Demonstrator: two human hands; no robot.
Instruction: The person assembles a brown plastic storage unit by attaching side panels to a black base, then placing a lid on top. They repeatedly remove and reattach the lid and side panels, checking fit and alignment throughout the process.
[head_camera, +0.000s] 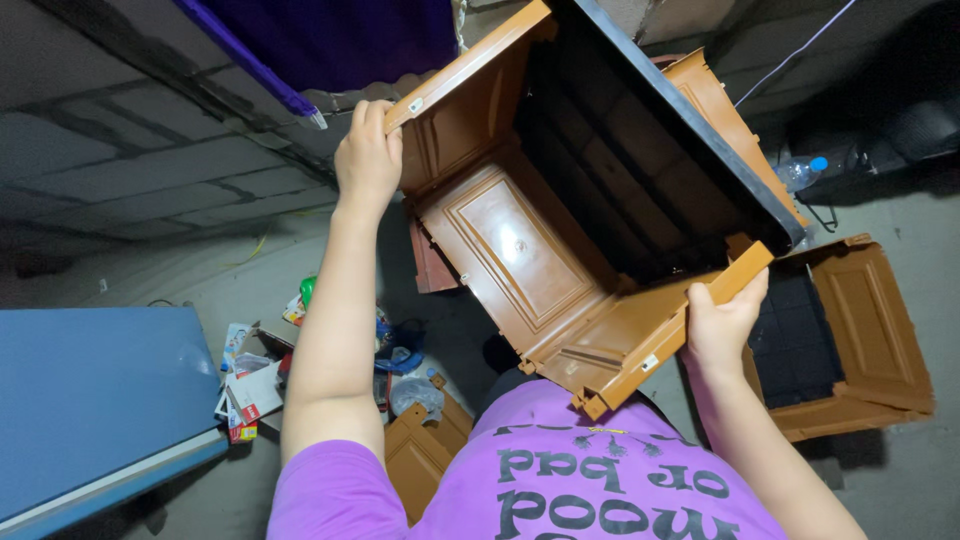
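Concrete floor down below, pretty cluttered. Left hand and right hand each grip a side panel edge of a brown plastic cabinet piece, held up between them. Another brown panel box sits just beyond the right hand.

The fingertips of the left hand are hidden behind the brown box; the right hand is partly covered by its side panel; the blue table, at eight o'clock, is cut off by the edge; the small packets are too small to tell.
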